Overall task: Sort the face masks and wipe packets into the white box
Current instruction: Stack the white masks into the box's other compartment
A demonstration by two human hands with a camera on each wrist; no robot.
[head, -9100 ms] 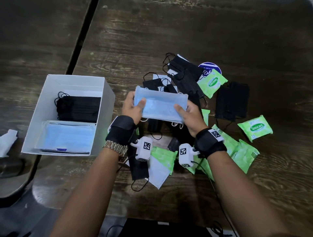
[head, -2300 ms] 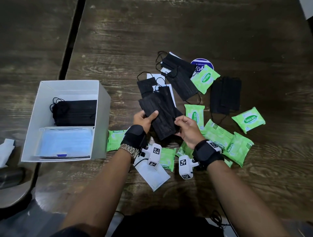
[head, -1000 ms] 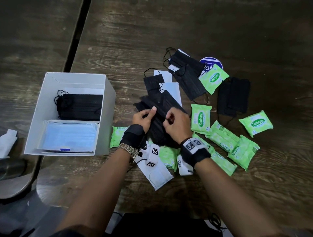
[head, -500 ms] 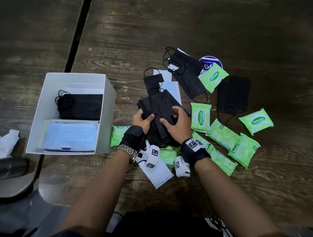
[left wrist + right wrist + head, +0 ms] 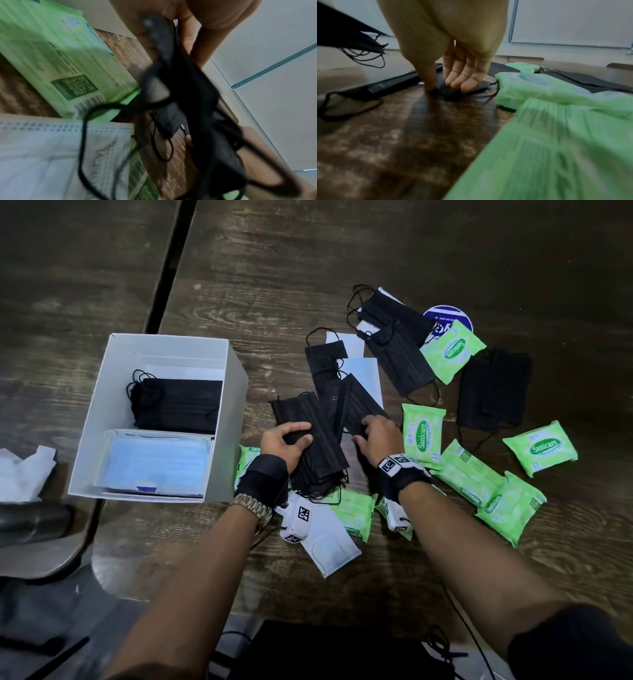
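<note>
My left hand (image 5: 287, 440) grips a stack of black masks (image 5: 308, 436) just above the table, right of the white box (image 5: 236, 392); the left wrist view shows the stack (image 5: 188, 88) pinched between thumb and fingers. My right hand (image 5: 371, 429) pinches another black mask (image 5: 359, 405) lying on the table, thumb and fingers closing on it (image 5: 447, 88). The box holds black masks (image 5: 178, 405) at the back and blue masks (image 5: 154, 463) in front. Green wipe packets (image 5: 423, 433) lie scattered to the right. More black masks (image 5: 400, 354) lie further back.
A white mask (image 5: 329, 542) lies under my left wrist. A round blue sticker (image 5: 448, 314) sits at the back. Crumpled white tissue (image 5: 24, 470) lies left of the box. A dark gap (image 5: 168, 268) separates two tabletops.
My right hand has left the stack and moved right onto another black mask on the table. My left hand alone now holds the stack, shifted slightly left.
</note>
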